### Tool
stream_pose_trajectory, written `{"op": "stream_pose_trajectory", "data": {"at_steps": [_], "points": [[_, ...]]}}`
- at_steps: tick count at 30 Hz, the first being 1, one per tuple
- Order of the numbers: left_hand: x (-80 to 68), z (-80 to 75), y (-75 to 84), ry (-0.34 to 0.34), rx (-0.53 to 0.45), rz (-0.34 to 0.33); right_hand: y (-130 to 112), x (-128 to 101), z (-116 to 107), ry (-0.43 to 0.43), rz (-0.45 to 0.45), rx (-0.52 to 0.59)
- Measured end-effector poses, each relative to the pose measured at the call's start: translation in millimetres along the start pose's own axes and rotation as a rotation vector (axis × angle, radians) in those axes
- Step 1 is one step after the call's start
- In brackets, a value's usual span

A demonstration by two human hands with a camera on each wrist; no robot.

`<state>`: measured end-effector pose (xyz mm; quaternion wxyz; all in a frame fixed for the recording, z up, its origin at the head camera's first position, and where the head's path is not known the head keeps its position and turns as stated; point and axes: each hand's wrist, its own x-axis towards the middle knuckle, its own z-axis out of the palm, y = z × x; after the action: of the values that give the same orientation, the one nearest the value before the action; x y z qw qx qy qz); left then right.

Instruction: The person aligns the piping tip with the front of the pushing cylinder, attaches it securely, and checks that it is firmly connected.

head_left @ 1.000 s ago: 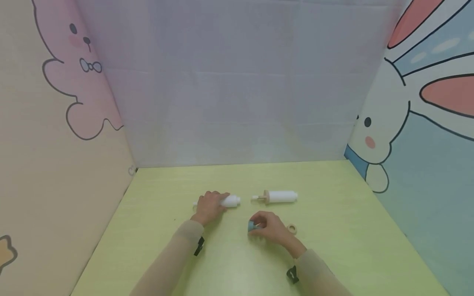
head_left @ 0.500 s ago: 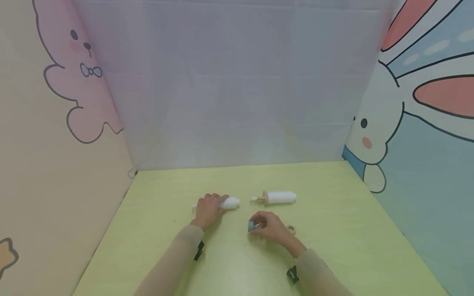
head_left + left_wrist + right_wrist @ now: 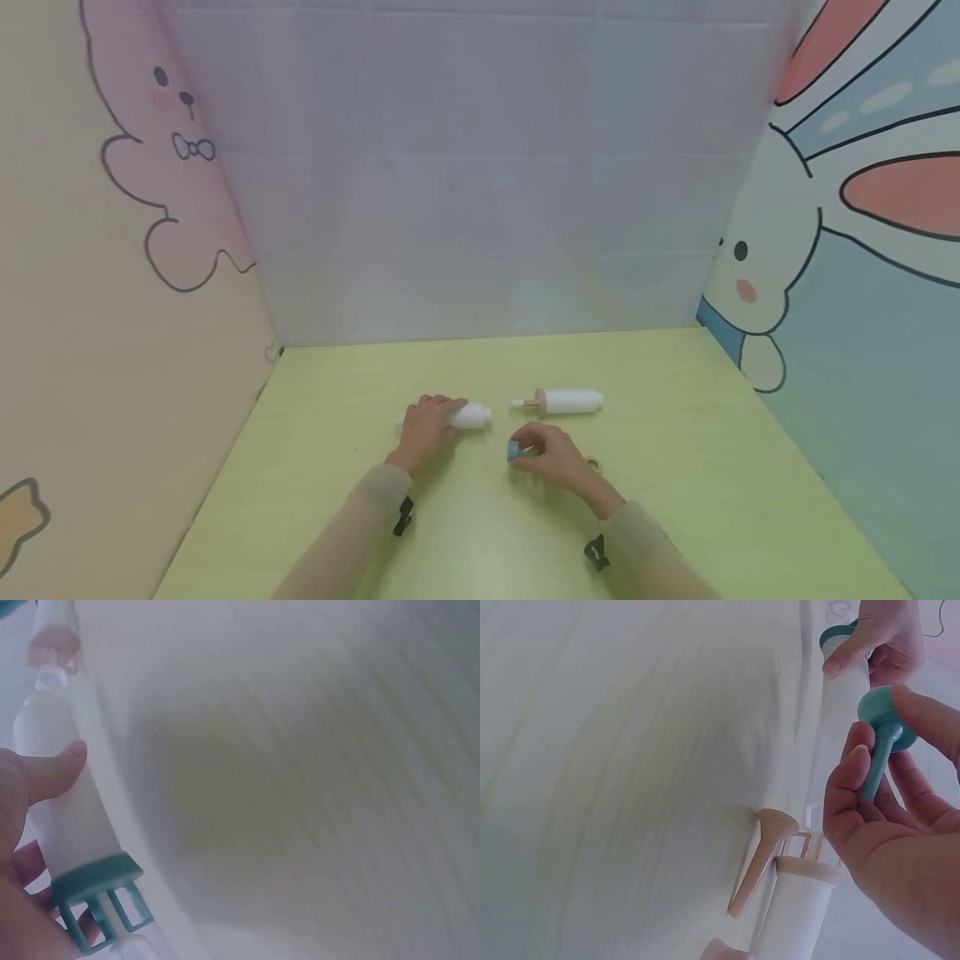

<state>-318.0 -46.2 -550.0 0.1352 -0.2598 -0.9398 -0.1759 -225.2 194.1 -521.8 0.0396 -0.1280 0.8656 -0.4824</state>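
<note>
My left hand (image 3: 429, 429) grips a white bottle (image 3: 471, 416) lying on its side; in the left wrist view the thumb lies across its body. That bottle has a teal collar (image 3: 97, 877) with an open frame around a narrow white tip. My right hand (image 3: 561, 462) pinches a small teal piece (image 3: 883, 724) with a rounded head and thin stem between thumb and fingers. A second white bottle (image 3: 572, 402) with a peach collar (image 3: 806, 870) lies behind the right hand. Beside it in the right wrist view is a peach funnel-shaped piece (image 3: 765, 855), partly hidden in the head view.
A pale yellow-green table (image 3: 465, 533) lies under everything. Behind it hangs a plain whitish sheet (image 3: 480, 183). Side panels printed with a pink animal (image 3: 191, 242) and a white rabbit (image 3: 772, 267) stand left and right.
The view has shifted slightly. Both hands keep their holds; the right hand has shifted a little with the teal piece. The peach-collared bottle stays put.
</note>
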Motion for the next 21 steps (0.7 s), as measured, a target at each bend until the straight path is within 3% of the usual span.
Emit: {"op": "stream_pose_trajectory", "data": {"at_steps": [10,21], "points": [[-6.6,-22.3,25.3,-0.039,0.033,0.051,-2,2,-5,0.034,0.005,-0.006],[-16.8,-34.9,36.7,0.042,0.05,0.107,-6,1,-12,0.08,0.026,0.043]]}}
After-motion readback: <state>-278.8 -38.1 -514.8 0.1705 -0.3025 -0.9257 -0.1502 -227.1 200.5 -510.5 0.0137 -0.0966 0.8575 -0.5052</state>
